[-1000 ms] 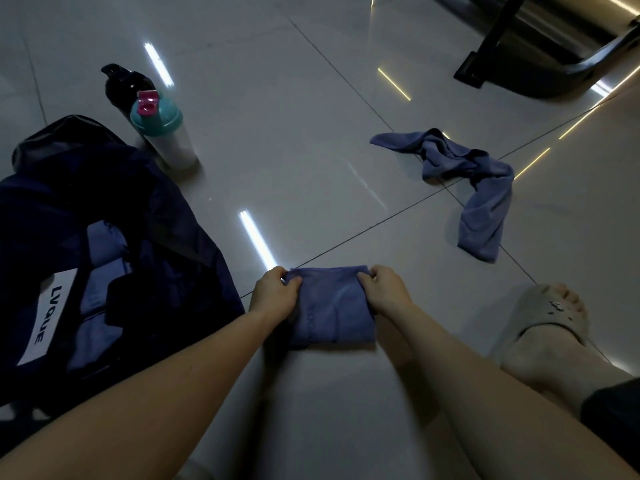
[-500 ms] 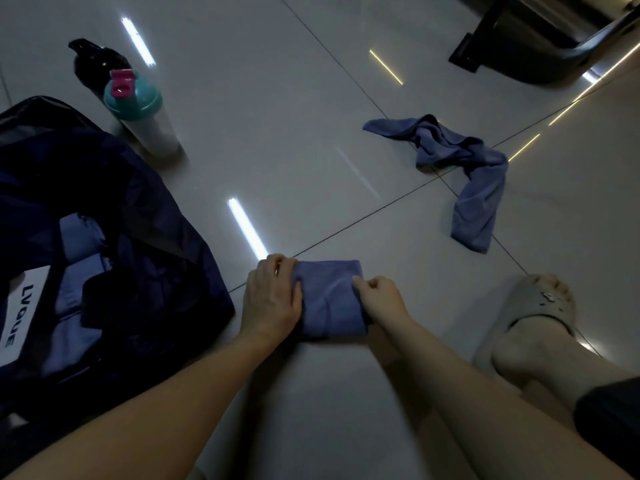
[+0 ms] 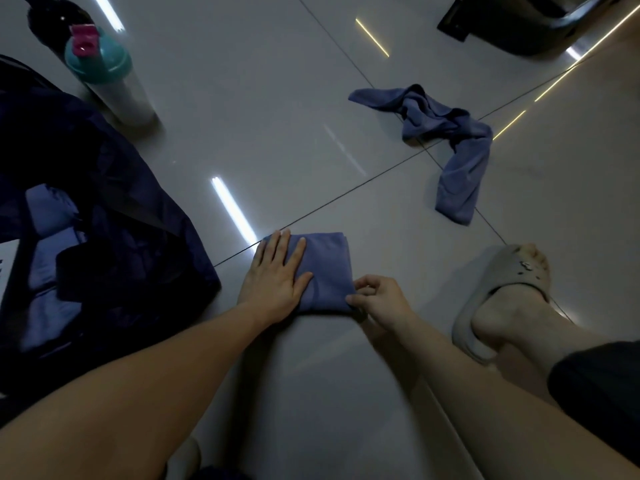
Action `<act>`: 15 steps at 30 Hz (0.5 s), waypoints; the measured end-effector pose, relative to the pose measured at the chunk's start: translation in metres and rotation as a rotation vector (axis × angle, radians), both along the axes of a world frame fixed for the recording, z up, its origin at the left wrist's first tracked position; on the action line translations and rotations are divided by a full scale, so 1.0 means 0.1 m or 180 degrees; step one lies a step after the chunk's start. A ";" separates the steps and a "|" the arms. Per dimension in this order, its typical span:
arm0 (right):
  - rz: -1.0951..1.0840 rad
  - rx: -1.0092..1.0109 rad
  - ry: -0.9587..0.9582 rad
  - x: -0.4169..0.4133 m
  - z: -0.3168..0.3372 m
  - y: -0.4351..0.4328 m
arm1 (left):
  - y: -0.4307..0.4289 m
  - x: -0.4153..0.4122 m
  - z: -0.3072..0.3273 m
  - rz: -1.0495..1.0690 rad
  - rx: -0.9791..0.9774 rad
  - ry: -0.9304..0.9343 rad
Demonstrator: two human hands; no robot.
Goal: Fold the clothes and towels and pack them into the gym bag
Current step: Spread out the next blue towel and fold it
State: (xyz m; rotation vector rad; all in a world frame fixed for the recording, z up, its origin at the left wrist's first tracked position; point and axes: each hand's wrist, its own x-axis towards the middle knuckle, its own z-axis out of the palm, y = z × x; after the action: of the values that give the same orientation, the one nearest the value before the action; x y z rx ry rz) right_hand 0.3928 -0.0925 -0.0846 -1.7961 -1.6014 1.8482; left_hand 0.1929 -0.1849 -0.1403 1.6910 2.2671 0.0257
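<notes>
The folded towel (image 3: 329,268) lies as a small blue rectangle on the floor (image 3: 277,133), its far edge just near of a dark tile joint that runs slantwise across the tiles. The left grip (image 3: 277,275) lies flat on the towel's left half, palm down, fingers straight and close together pointing away from the person, thumb spread out to the right; the forearm reaches in low from the near left. The right grip (image 3: 377,299) sits at the towel's near right corner with its fingers curled and the thumb against them, pinching the cloth's edge, wrist bent and forearm coming in from the near right.

To the left the dark gym bag (image 3: 104,202) stands open on the floor, with folded blue cloths (image 3: 48,209) inside it. Beyond the bag stands a bottle (image 3: 107,74) with a teal lid and pink cap. A second, unfolded towel (image 3: 450,143) lies crumpled farther off to the right, across a crossing of tile joints. A foot in a pale slipper (image 3: 512,282) rests right of the folded towel.
</notes>
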 end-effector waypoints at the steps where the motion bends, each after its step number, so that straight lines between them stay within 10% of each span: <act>1: -0.0249 -0.0065 0.0051 0.02 -0.04 -0.04 | 0.00 0.01 -0.01 0.0024 -0.0003 -0.0014; 5: -0.0465 -0.0020 -0.0170 -0.09 -0.16 -0.14 | 0.01 0.03 0.01 0.0055 0.0030 -0.0027; 11: 0.1772 0.2997 -0.1171 -0.38 -0.05 -0.09 | -0.01 0.04 -0.02 -0.0031 0.0129 -0.0044; 15: 0.3202 0.3086 -0.1461 -0.21 -0.40 -0.05 | -0.09 -0.02 -0.03 -0.0124 0.0213 -0.0066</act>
State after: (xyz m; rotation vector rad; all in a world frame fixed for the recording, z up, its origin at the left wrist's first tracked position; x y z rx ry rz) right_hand 0.3715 -0.0975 -0.1249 -1.0002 -3.1392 0.3961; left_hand 0.1909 -0.1936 -0.1435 1.7596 2.2413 0.1109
